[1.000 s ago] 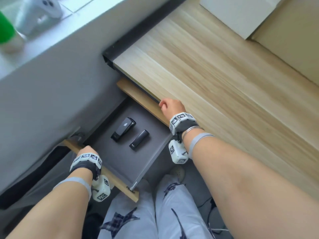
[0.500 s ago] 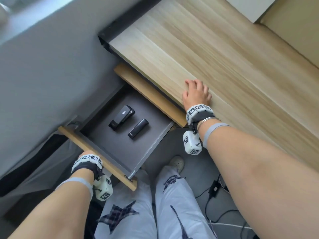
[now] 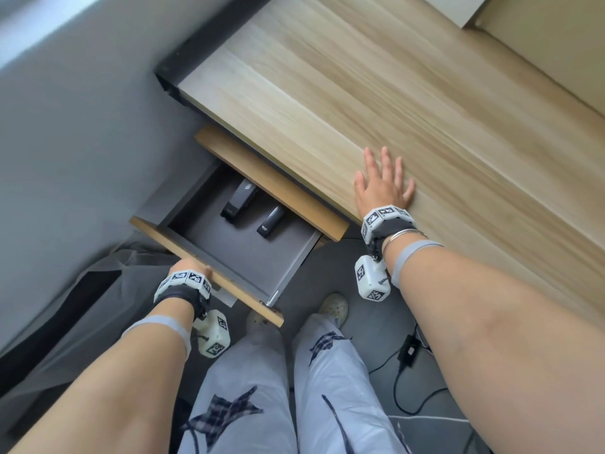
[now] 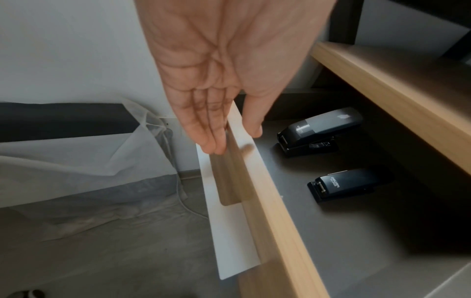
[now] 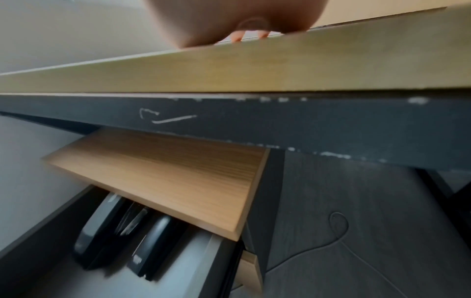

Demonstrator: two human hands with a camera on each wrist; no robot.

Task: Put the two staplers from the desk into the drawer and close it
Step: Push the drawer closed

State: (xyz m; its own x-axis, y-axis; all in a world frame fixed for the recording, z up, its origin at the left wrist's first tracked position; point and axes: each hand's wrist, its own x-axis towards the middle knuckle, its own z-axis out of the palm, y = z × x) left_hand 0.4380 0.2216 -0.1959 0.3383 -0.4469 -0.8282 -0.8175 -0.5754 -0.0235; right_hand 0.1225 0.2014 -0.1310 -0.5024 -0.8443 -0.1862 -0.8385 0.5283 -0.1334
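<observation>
1. Pale wood grain is running across the desk (image 3: 360,103), and a grey wall is standing beside its end.
2. Under the desk's front edge the drawer (image 3: 203,260) is standing part open, with a light wood front panel and a dark grey floor.
3. Two staplers are lying on that grey floor, side by side but apart, both partly tucked under the desk's lower wooden rail.
4. Nearer the wall, the larger stapler (image 4: 318,131) is showing a black body, a grey top and a raised head end.
5. Beside it, the smaller stapler (image 4: 341,185) is lying flat, all black, with pale lettering on top.
6. At the drawer's front panel, the left hand (image 4: 224,66) is pressing with straight fingers (image 4: 203,129) on the outer face and the thumb over the top edge, holding nothing.
7. On the desk near its front edge, the right hand (image 3: 383,186) is lying flat, fingers spread and straight, clasping nothing.
</observation>
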